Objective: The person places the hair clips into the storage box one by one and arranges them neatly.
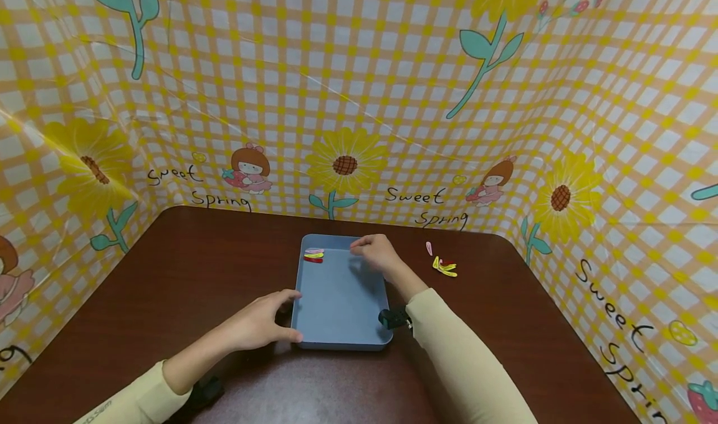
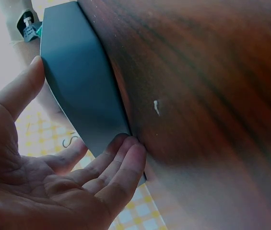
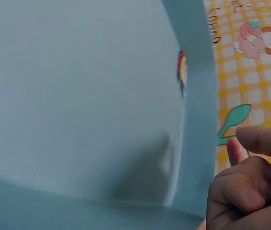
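Note:
Near the far left corner of a blue-grey tray [image 1: 342,312], several hair clips [image 1: 314,255] in pink, yellow and red lie side by side. My left hand [image 1: 260,321] rests against the tray's left wall, thumb and fingers spread along it; in the left wrist view the fingertips [image 2: 136,153] touch the wall's lower edge. Over the tray's far right part hovers my right hand [image 1: 378,252]. In the right wrist view its thumb and index finger [image 3: 257,139] are close together, with the others curled; whether a clip is between them is hidden.
Right of the tray, on the dark brown table [image 1: 235,255], lies a small pile of yellow and red clips [image 1: 445,267]. A single pink clip [image 1: 429,248] lies just behind it. A checked sunflower cloth [image 1: 348,100] encloses the table's back and sides.

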